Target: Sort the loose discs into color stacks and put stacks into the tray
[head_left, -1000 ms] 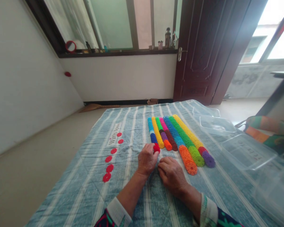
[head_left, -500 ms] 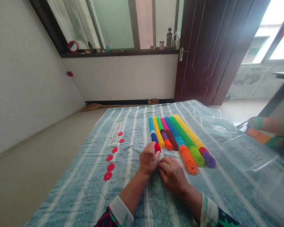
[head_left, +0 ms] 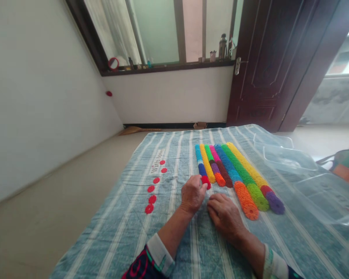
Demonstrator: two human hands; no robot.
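Big dark wooden door (head_left: 258,66) up top right, with a window (head_left: 159,35) just left of it and a steel flask (head_left: 222,46) on the sill. Striped blue quilt (head_left: 120,228) filling the lower part of the frame. Clear plastic tubs (head_left: 317,193) along the quilt's right side, overlapping each other.

Middle of the quilt: long side-by-side rows of stacked plastic discs (head_left: 229,170) in bright colours, running away from the camera. Orange row (head_left: 246,200) and purple stack (head_left: 275,202) at the near ends. Off to the left, a line of red flower-shaped patches (head_left: 152,199) on the quilt.

Left hand (head_left: 192,195) right up at the rows, fingers (head_left: 199,185) curled together and clamped on a small red disc stack (head_left: 206,182), at the near end of the leftmost blue row. Right hand (head_left: 225,217) flat on the quilt, just beside the left hand, fingers loosely together, holding nothing, near the orange row.
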